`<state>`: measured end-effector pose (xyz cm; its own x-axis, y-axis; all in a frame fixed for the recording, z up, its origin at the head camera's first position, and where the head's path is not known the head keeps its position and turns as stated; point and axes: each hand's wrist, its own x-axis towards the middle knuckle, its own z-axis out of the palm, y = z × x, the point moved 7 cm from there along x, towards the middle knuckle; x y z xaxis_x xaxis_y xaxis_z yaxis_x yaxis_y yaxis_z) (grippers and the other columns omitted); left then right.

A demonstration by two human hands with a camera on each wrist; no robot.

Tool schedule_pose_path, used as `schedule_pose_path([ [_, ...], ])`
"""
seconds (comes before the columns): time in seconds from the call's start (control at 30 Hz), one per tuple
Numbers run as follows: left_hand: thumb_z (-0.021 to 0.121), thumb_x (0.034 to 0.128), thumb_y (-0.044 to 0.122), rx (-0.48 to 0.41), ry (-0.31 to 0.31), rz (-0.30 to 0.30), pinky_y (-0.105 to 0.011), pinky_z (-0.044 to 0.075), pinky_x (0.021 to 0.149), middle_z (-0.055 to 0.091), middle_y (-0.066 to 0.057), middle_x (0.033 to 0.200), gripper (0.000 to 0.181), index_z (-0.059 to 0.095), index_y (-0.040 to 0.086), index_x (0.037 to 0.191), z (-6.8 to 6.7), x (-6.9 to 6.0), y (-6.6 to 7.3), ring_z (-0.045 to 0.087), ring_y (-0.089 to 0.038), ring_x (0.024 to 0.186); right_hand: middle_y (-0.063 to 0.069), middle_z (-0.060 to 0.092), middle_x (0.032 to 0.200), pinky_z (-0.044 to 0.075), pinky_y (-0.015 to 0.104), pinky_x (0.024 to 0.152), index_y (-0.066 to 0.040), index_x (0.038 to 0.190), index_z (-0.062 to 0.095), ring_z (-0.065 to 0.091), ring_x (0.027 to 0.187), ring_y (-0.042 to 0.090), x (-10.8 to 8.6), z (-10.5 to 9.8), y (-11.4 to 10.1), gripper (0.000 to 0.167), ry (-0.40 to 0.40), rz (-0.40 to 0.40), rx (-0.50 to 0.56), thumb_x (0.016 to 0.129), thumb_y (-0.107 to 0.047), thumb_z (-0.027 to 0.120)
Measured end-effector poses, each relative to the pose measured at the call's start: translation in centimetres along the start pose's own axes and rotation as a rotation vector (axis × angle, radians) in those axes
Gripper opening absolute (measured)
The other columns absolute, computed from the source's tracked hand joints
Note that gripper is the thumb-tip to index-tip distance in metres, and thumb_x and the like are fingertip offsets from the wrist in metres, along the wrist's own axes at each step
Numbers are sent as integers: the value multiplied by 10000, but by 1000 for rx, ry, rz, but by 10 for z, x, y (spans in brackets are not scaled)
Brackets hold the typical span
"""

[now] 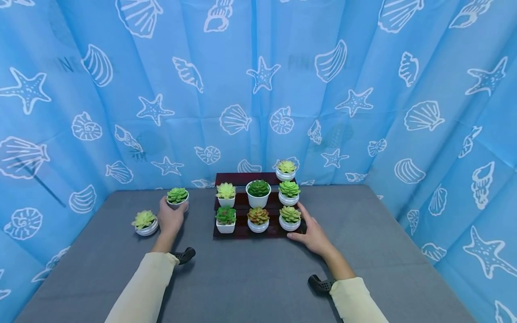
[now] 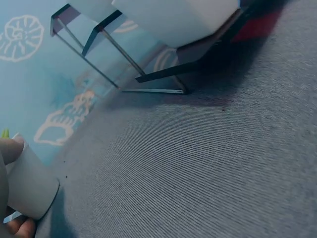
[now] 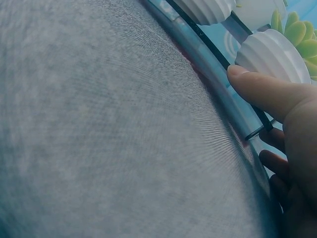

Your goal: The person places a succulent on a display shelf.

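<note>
At the left, my left hand [image 1: 171, 216] grips a white pot with a green succulent [image 1: 177, 197]; in the left wrist view the pot [image 2: 30, 186] stands on or just at the cloth, thumb and fingers round it. My right hand [image 1: 313, 233] holds the right end of a dark red tiered stand [image 1: 246, 231]. In the right wrist view the thumb lies along the shelf edge by a ribbed white pot [image 3: 270, 57], with the other fingers curled at the shelf's end. Several potted succulents fill the stand, among them a reddish one [image 1: 258, 216].
Another white pot with a pale green succulent [image 1: 144, 222] lies tilted just left of my left hand. Grey cloth [image 1: 250, 278] covers the table. A blue curtain with white shells [image 1: 258, 89] hangs behind and along both sides.
</note>
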<state>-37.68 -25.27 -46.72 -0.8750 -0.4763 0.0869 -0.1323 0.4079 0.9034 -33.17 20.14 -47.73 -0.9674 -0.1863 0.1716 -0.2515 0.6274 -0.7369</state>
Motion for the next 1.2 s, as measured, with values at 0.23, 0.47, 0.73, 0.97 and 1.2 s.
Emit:
schedule_pose_path([
  [0.23,652,926,324,44,44,-6,-546,300,1059,410,-275,1422,746,280,-15,1477,-1,4,5,377,-437,1305,197,301,1537,311,632,1025,-217,1569,159,332,1340,442,0,2,1,1006,-7,14,7,807,-289,813],
  [0.47,666,915,348,47,70,-14,-540,316,1054,435,-277,1398,739,315,-14,1455,-3,1,9,396,-432,1293,195,306,1533,314,628,1026,-226,1569,163,333,1341,433,1,3,1,1014,-3,16,15,798,-277,820],
  [0.73,671,904,418,5,58,20,-521,357,1038,449,-239,1409,785,304,27,1478,-2,1,21,421,-394,1294,204,299,1536,317,634,1020,-221,1569,158,333,1338,445,0,1,1,1008,-4,17,2,807,-292,814],
  [0.97,675,905,418,-93,-11,63,-483,442,980,437,-225,1423,806,276,50,1501,0,-4,49,449,-361,1281,225,316,1521,325,634,1011,-217,1570,151,341,1331,454,-1,1,0,1010,-4,20,-17,810,-312,809],
  [1.2,679,911,375,-139,-80,133,-479,450,969,431,-230,1414,782,279,56,1503,7,-11,82,463,-359,1263,234,345,1501,334,637,1002,-232,1571,148,354,1322,451,0,1,2,1017,-3,39,-21,805,-310,812],
])
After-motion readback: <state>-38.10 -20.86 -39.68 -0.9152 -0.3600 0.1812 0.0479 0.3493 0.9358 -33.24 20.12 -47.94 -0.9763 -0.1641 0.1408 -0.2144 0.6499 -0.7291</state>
